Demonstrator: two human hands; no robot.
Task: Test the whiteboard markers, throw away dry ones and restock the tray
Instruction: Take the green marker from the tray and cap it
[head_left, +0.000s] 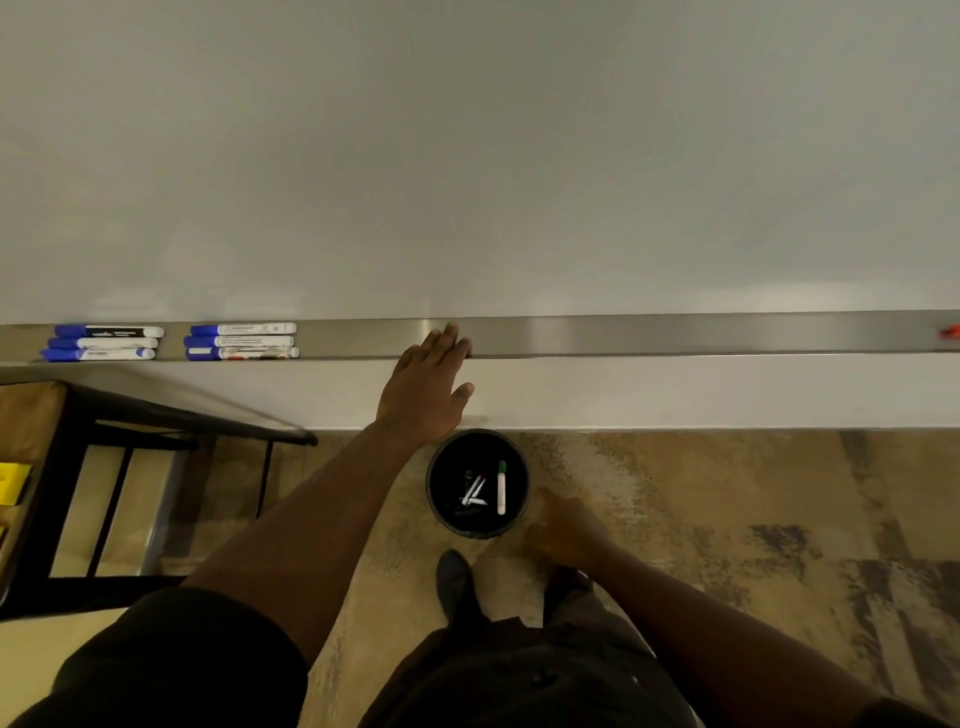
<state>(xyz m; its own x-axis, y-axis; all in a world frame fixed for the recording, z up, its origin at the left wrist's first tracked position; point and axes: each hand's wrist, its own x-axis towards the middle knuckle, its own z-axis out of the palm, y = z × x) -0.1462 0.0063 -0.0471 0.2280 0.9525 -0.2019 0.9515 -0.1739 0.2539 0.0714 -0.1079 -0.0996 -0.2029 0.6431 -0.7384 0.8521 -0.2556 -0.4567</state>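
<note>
A person stands facing a whiteboard. The left hand (426, 384) lies flat, fingers spread, fingertips resting on the metal tray (675, 335), holding nothing. Well to its left on the tray lie two groups of three blue-capped markers (240, 341). The right hand (563, 530) hangs blurred just right of a black bin (477, 484) holding discarded markers; its grip is unclear. Markers look light, stiff and smooth; pinch one mid-barrel.

Six blue-capped markers (171, 342) flat on tray (675, 335); green-capped marker (501, 488) in bin (435, 499).
</note>
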